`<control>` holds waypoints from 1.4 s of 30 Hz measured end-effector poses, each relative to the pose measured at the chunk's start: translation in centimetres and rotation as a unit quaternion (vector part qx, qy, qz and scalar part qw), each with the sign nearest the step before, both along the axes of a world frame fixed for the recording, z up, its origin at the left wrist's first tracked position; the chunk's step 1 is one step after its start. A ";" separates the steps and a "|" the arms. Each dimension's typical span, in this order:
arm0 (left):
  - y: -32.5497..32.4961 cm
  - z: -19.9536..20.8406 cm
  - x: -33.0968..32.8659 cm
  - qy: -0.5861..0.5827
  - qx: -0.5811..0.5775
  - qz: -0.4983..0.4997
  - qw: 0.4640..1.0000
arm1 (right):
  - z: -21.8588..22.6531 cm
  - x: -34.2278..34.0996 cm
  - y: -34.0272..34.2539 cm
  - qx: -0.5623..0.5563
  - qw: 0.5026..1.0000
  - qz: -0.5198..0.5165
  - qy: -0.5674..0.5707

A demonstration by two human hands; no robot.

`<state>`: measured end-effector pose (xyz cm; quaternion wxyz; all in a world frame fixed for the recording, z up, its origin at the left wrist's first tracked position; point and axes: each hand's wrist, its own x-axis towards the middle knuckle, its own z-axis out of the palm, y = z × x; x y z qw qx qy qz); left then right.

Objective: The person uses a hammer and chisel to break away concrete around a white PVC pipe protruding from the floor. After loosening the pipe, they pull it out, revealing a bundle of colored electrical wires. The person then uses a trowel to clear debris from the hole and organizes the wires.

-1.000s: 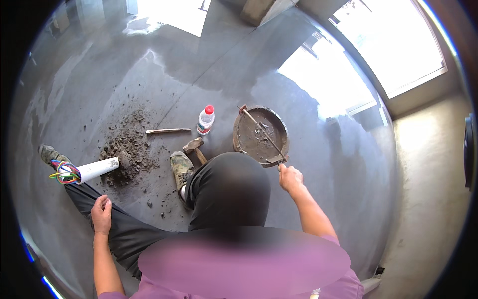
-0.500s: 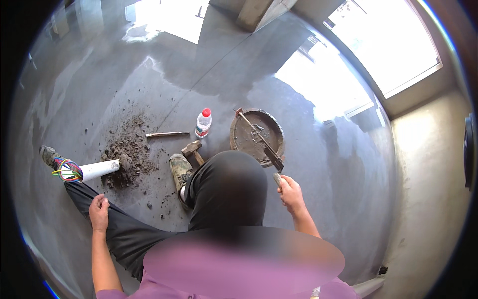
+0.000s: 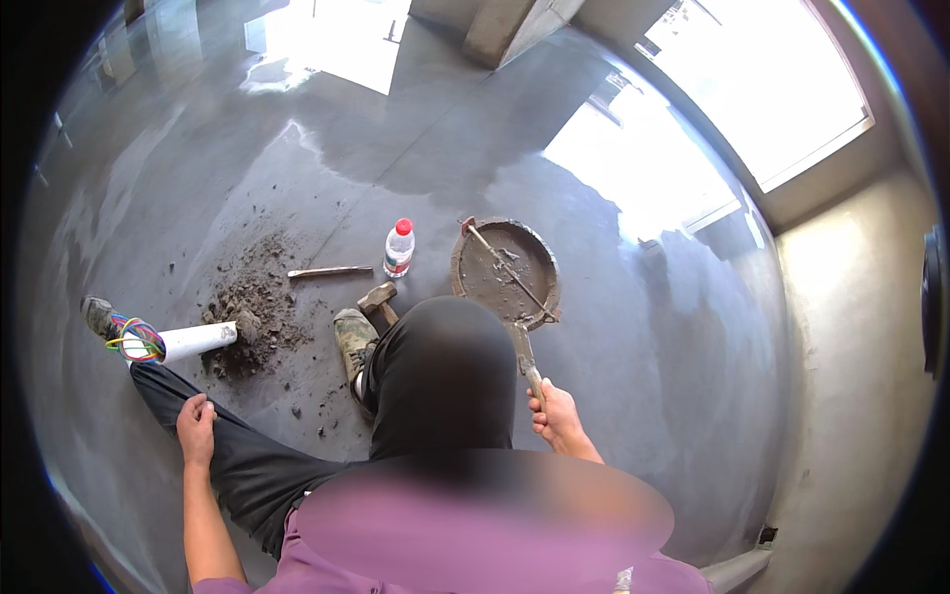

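Observation:
In my right hand is a narrow, mortar-smeared trowel, its handle gripped in my closed fingers. The blade points away from me, beside my bent right knee, with its tip at the near rim of a round bucket. Grey wet mortar lies inside, and a thin rod crosses the bucket from rim to rim. My left hand rests against my outstretched left trouser leg, fingers curled and thumb against them; whether cloth is pinched there is hidden.
A white pipe with coloured wires rises by a rubble heap near my left foot. A chisel-like bar, a red-capped bottle and a hammer are ahead. A wall stands right.
My right hand has moved left and slightly nearer, drawing the trowel back from over the bucket's right side to its near rim. My left hand stays on the leg.

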<state>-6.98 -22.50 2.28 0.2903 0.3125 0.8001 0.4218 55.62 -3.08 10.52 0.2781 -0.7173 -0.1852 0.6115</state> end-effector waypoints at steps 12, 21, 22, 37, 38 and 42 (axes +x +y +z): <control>-0.7 0.3 0.2 -0.015 0.039 0.013 0.999 | -5.0 -1.7 1.7 0.359 0.718 0.287 -0.523; 0.8 2.8 0.2 0.005 0.060 0.094 0.994 | 0.4 -4.5 -0.1 0.408 0.762 0.275 -0.421; 1.6 3.2 0.1 0.016 0.060 0.105 0.992 | 1.0 -4.8 0.1 0.419 0.784 0.276 -0.365; 9.6 6.3 -1.7 0.144 0.083 0.124 0.978 | 23.8 -20.5 8.9 0.497 0.754 0.377 -0.208; 9.6 6.3 -1.9 0.157 0.077 0.124 0.977 | 24.4 -22.5 8.7 0.499 0.754 0.381 -0.191; 10.0 7.4 -2.4 0.165 0.093 0.122 0.974 | 25.0 -29.7 9.1 0.584 0.652 0.450 -0.178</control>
